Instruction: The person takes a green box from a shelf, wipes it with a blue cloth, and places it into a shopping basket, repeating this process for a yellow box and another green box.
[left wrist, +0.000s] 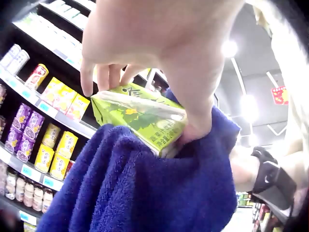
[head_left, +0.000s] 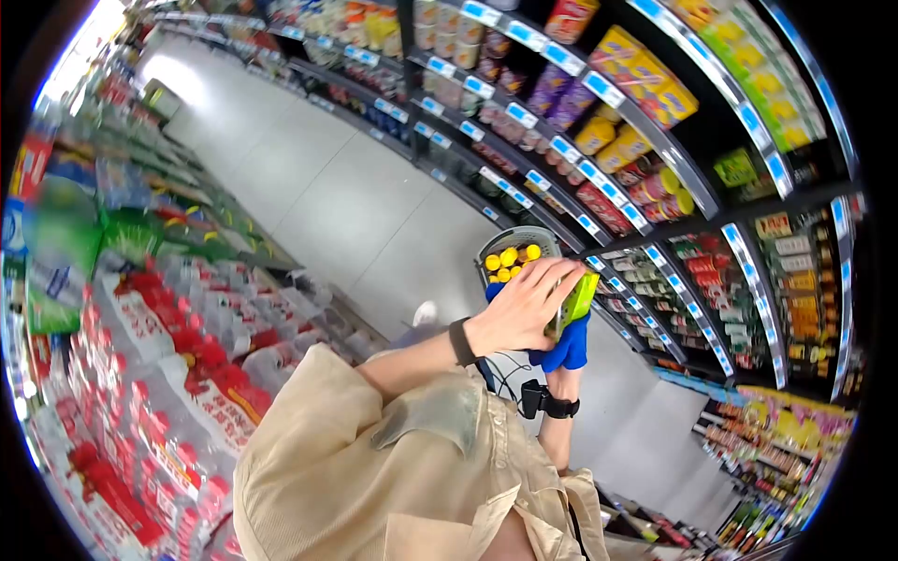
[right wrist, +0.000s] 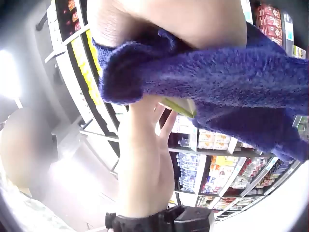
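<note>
Now, the green box [left wrist: 142, 118] is up in the air between the two hands, with the blue cloth [left wrist: 145, 183] bunched against its low side. The left hand [head_left: 526, 307] comes over the top and pinches the box. In the left wrist view, the thumb is at the right end and the other fingers reach over to the far side. The right hand [right wrist: 169, 21] is tucked in by the cloth. Its fingers are hidden there, so I cannot tell how tight they are, or if they hold the box through the cloth. The hands are close together, with the box and the cloth in the middle. What seems to matter most is how the box lies: just under the left palm and just on top of the cloth. Its long side seems to slope from the far left down to the near right, toward the thumb. The left hand is nearer, because its bare skin touches the box; the right hand looks to have cloth in between. Just past the hands, in the head view, is a gray basket [head_left: 524, 235] with yellow tops [head_left: 508, 256] in it. Shelves [head_left: 645, 122] stand on the right, and packs of bottles [head_left: 215, 374] are piled on the left.
</note>
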Tool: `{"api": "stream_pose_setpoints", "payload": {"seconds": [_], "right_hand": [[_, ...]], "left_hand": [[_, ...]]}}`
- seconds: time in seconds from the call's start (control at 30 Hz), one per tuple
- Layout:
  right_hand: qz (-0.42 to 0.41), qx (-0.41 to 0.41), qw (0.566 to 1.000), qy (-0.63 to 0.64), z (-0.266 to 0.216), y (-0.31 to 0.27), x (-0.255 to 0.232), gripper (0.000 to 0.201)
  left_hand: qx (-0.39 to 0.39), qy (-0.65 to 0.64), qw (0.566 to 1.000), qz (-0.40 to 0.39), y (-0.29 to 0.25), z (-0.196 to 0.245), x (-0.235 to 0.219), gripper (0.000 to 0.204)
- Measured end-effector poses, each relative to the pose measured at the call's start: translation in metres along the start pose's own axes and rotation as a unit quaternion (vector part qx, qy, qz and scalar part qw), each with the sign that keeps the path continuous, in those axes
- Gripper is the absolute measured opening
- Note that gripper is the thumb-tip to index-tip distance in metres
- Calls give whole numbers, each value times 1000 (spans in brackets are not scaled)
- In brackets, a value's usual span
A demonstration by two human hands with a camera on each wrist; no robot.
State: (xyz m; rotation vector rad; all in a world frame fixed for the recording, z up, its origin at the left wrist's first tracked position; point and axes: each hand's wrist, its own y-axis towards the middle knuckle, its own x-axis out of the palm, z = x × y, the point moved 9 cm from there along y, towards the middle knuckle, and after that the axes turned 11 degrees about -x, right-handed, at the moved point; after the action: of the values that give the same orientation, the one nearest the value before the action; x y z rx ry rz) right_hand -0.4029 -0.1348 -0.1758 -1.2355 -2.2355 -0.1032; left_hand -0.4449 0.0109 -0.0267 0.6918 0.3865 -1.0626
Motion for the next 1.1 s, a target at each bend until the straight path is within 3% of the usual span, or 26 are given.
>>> {"api": "stream_pose_setpoints", "payload": {"seconds": [0.1,0.2,0.4,0.5,0.57,0.7,0.77,0.8,0.83,0.9,1.0,1.1], "right_hand": [[-8,-18,999,41,13,1,17,55],[-24,-47,997,62,18,-2,47,53],[-8,-109,970,-216,19,16,70,48],[10,-137,954,-266,16,22,83,46],[45,-160,949,-268,10,21,87,22],[40,-240,920,-307,6,19,96,15],[23,-210,944,-255,9,15,106,11],[-1,-200,966,-164,18,14,101,13],[-6,-166,985,-38,25,11,111,26],[4,-69,992,105,29,4,136,41],[-86,-89,990,65,25,-1,142,56],[-76,-30,996,44,17,-4,152,57]], "left_hand": [[-43,-17,995,87,-9,-17,-20,101],[-50,-6,993,103,-24,-28,-28,95],[-34,58,991,118,-45,-32,-53,86],[-30,71,989,125,-49,-39,-59,86],[-35,44,992,113,-48,-48,-66,86],[-62,-10,991,122,-56,-65,-82,89],[-74,-28,993,92,-59,-71,-85,98],[-55,-93,987,115,-63,-70,-90,101],[-37,-160,977,135,-66,-69,-93,105],[-18,-134,974,179,-72,-60,-102,112],[16,-148,972,180,-77,-54,-111,116],[30,-131,979,153,-77,-43,-123,114]]}}
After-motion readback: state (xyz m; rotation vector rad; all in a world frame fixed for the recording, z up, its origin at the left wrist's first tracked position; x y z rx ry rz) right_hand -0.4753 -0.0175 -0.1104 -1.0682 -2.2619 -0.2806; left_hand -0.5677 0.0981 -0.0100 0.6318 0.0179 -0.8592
